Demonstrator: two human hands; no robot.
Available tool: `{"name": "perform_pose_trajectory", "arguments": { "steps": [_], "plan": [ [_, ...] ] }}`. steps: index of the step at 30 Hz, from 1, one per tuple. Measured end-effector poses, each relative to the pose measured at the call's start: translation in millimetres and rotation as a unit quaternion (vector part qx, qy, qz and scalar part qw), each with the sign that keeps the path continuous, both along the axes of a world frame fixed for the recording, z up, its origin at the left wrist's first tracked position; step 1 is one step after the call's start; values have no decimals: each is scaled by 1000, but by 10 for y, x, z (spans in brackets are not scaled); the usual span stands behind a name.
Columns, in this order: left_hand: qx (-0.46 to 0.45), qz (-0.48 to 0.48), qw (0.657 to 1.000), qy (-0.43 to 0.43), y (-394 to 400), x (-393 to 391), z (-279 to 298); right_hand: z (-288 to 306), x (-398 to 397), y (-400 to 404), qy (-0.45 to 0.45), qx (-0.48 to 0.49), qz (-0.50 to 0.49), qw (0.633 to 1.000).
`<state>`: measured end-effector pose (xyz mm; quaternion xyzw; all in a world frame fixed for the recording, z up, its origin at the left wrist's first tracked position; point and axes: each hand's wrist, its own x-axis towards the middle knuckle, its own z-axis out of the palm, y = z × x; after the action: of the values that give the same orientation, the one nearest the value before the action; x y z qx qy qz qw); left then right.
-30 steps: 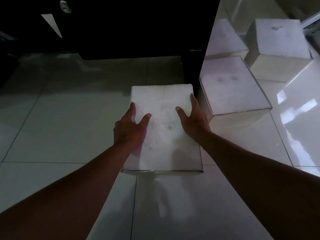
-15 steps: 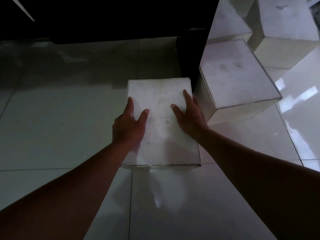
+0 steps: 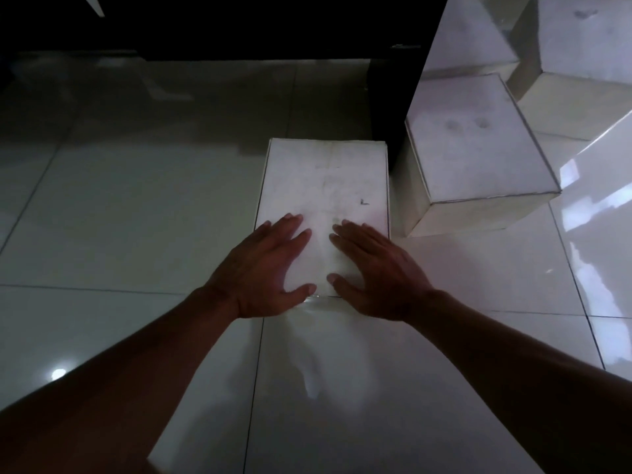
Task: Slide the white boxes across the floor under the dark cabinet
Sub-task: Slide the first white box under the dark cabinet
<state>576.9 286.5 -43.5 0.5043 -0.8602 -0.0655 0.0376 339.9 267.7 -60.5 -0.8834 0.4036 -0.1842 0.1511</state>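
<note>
- Since half a second ago both hands have slipped back along the top of the near white box (image 3: pixel 325 200), from its middle to its near end, and more of its far top now shows bare.
- Four white boxes are in view: the near white box under the hands, a second box (image 3: pixel 478 142) just beside it on the right, a third box (image 3: pixel 584 32) at the upper right, and a fourth box (image 3: pixel 475 32) behind the second, partly cut off by the dark cabinet.
- The near white box is a long rectangle lying flat on the floor, its top dull white with faint smudges and one small dark mark near the right edge; its far end lies close to the cabinet's leg (image 3: pixel 393 107).
- The left hand (image 3: pixel 263 268) lies flat and spread on the box's near left corner, thumb at the near edge; the right hand (image 3: pixel 376 271) lies flat and spread on the near right, thumb inward. Neither grips anything.
- The floor (image 3: pixel 136 217) is glossy pale tile with thin grout lines, dim on the left and bright with reflections on the right.
- The dark cabinet (image 3: pixel 239 25) spans the top of the view, its underside in shadow.
</note>
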Motion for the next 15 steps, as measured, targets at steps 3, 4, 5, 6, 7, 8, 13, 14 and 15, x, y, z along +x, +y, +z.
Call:
{"name": "perform_pose_trajectory", "arguments": {
  "steps": [3,4,5,6,7,8,13,14,15],
  "plan": [
    [18,-10,1000,8,65,11,44,-1,-44,91,41,3,34,999],
    [24,-12,1000,6,72,15,50,2,-55,102,57,1,43,997],
    [26,-14,1000,3,74,18,54,5,-62,100,67,-1,47,997],
    [24,-16,1000,-2,72,21,53,6,-71,95,72,-2,45,996],
    [21,-17,1000,-7,66,17,48,7,-85,84,74,-2,39,997],
    [20,-19,1000,-10,59,19,47,7,-88,73,77,0,34,996],
    [29,-6,1000,-3,3,-17,47,-5,-61,34,97,8,14,995],
    [28,1,1000,0,-13,-32,44,-4,-46,16,98,10,9,995],
    [24,8,1000,4,-33,-53,37,-5,-32,-9,97,11,2,995]
  ]
}}
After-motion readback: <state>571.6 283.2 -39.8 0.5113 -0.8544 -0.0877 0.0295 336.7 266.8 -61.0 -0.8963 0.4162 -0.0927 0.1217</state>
